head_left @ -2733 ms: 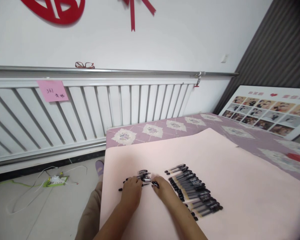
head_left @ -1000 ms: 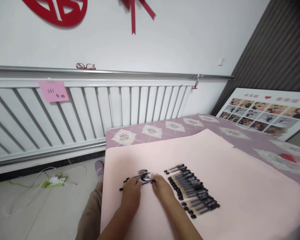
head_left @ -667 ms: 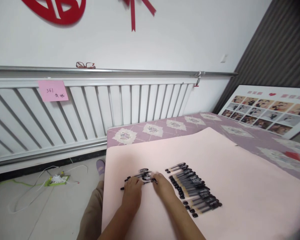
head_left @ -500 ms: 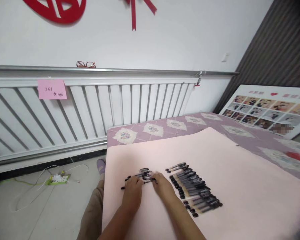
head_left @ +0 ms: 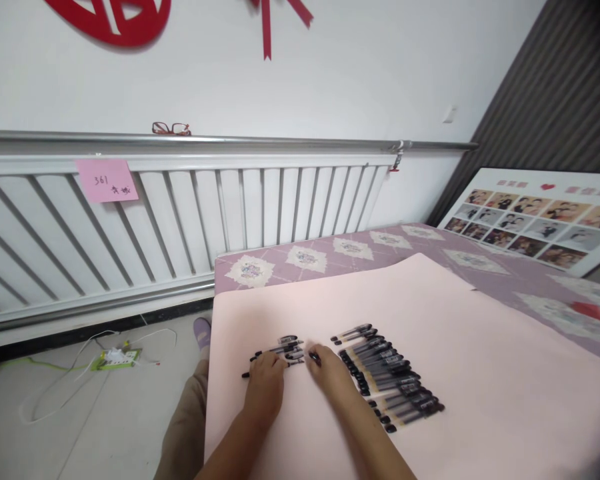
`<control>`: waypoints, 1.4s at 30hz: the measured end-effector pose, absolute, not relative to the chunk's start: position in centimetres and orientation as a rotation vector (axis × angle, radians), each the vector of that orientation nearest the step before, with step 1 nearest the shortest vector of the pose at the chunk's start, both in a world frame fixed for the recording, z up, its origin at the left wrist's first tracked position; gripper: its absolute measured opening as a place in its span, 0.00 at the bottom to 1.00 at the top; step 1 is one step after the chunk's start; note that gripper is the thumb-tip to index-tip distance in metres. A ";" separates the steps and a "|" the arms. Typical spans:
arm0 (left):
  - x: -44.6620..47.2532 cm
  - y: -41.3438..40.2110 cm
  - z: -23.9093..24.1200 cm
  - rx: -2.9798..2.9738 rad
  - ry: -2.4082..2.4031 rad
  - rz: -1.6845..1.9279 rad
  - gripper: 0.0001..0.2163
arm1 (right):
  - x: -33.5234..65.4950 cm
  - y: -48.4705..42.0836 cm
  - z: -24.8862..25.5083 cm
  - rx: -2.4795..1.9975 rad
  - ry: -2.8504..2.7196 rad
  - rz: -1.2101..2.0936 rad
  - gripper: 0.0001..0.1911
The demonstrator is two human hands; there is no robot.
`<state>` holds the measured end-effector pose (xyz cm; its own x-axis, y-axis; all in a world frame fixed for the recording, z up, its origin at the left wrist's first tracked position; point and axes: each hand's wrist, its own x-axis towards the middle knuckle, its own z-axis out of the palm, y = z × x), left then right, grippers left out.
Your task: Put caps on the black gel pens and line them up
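Observation:
My left hand [head_left: 265, 387] lies knuckles up on the pink sheet [head_left: 455, 333], fingers closed over a black pen [head_left: 244, 375] whose end sticks out to the left. My right hand [head_left: 330, 375] is just to its right, fingertips pinched on a small black pen piece [head_left: 314, 358], perhaps a cap. A small loose cluster of pens [head_left: 283, 347] lies just beyond both hands. To the right of my right hand, a tidy slanted row of several black pens [head_left: 390, 383] lies side by side.
The pink sheet covers a bed with a purple patterned cover [head_left: 305, 259]. A white radiator [head_left: 180, 220] with a pink note [head_left: 106, 180] runs along the wall, glasses [head_left: 171, 128] on its rail. A photo board [head_left: 535, 217] leans at right. A power strip [head_left: 113, 360] and cables lie on the floor.
My right hand has drawn slightly to the right, away from the left, with the black piece in its fingertips. The row of pens has not moved.

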<state>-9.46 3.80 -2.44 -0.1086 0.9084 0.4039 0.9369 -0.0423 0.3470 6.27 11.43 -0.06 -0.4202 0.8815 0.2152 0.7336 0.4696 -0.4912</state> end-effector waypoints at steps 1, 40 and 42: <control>-9.5 3.8 -2.5 -2.063 -2.133 -0.856 0.08 | 6.3 11.3 0.0 -1.330 -2.287 0.449 0.09; -10.4 3.3 -3.1 -2.114 -1.847 -0.974 0.12 | 19.9 7.7 3.7 -1.798 -1.959 0.178 0.11; -10.4 3.3 -3.1 -2.114 -1.846 -0.987 0.12 | 23.0 7.5 3.3 -1.974 -1.843 0.146 0.13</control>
